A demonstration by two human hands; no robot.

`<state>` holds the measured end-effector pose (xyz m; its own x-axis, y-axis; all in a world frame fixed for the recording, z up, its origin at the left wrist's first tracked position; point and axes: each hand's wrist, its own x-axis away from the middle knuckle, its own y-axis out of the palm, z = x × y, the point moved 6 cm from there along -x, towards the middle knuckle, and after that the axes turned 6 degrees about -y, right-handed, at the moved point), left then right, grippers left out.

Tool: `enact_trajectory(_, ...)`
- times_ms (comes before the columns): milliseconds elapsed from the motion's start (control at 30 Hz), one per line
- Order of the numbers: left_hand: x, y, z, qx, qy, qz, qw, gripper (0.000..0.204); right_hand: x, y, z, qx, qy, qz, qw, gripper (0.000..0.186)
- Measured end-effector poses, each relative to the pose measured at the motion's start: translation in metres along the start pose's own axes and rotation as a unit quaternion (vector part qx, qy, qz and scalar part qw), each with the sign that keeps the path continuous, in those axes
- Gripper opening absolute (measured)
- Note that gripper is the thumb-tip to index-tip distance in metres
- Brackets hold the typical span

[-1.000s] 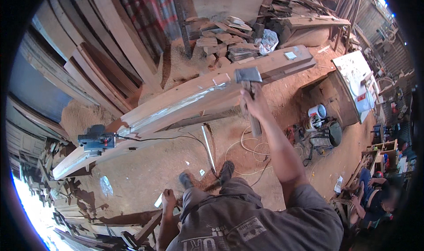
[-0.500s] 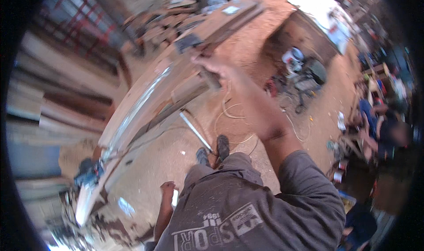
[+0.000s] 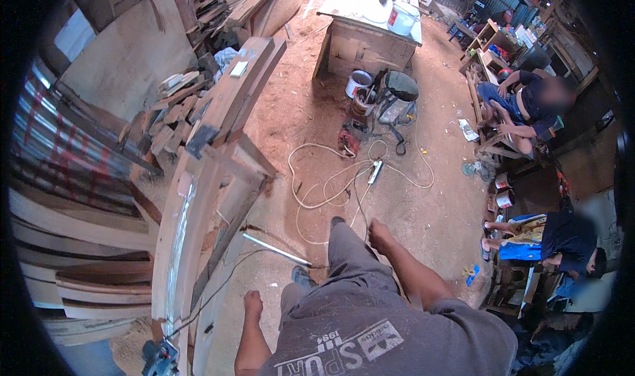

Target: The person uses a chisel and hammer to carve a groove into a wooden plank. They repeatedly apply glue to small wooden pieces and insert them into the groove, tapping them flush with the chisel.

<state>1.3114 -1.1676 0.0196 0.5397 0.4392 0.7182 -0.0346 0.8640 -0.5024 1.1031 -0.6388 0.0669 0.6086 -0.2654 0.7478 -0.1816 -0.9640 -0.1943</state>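
My left hand (image 3: 253,304) hangs low, curled into a loose fist, with nothing showing in it. It is nearest the long wooden beam (image 3: 170,243) on my left, apart from it. My right hand (image 3: 379,235) is in front of my right thigh, also curled, with no object visible in it. A dark cord runs down from a white power strip (image 3: 376,172) close past that hand; I see no grip on it. Along the beam lies a shiny strip (image 3: 178,234), and a blue power tool (image 3: 159,359) rests at its near end. A dark block (image 3: 200,141) sits farther up.
Pale cable (image 3: 317,206) loops over the dusty floor ahead, near a red tool (image 3: 348,142) and buckets (image 3: 358,83). Beyond stands a white-topped table (image 3: 357,5). A white tube (image 3: 276,249) lies by my left foot. Curved boards (image 3: 99,277) are stacked left; people (image 3: 529,104) sit at right.
My right hand has left the beam near the dark block and dropped beside my thigh. My body has turned and stepped forward. The left hand stays low and curled.
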Motion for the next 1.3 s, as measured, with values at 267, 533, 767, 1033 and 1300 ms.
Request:
enact_trajectory(267,-0.036,0.101,0.049,-0.129,-0.011,-0.062,0.990,0.035,-0.119,-0.076,-0.065,-0.132,-0.005,-0.003,0.991,0.036)
enact_trajectory(533,-0.072,0.203,0.243,-0.044,-0.098,-0.046,0.993,0.033,-0.255,-0.116,-0.106,0.063,0.092,-0.115,0.987,0.017)
enact_trajectory(767,-0.081,0.274,0.523,-0.055,0.118,-0.052,0.990,0.036,-0.380,-0.133,-0.221,0.194,0.022,-0.153,0.969,0.021)
enact_trajectory(1033,-0.152,0.364,0.727,0.009,0.190,-0.108,0.976,0.035,-0.494,-0.071,-0.375,0.032,-0.035,-0.113,0.992,0.025)
enact_trajectory(1300,-0.359,0.560,0.816,0.228,0.000,-0.252,0.941,0.039,-0.720,-0.023,-0.491,-0.011,-0.161,-0.023,0.987,0.022)
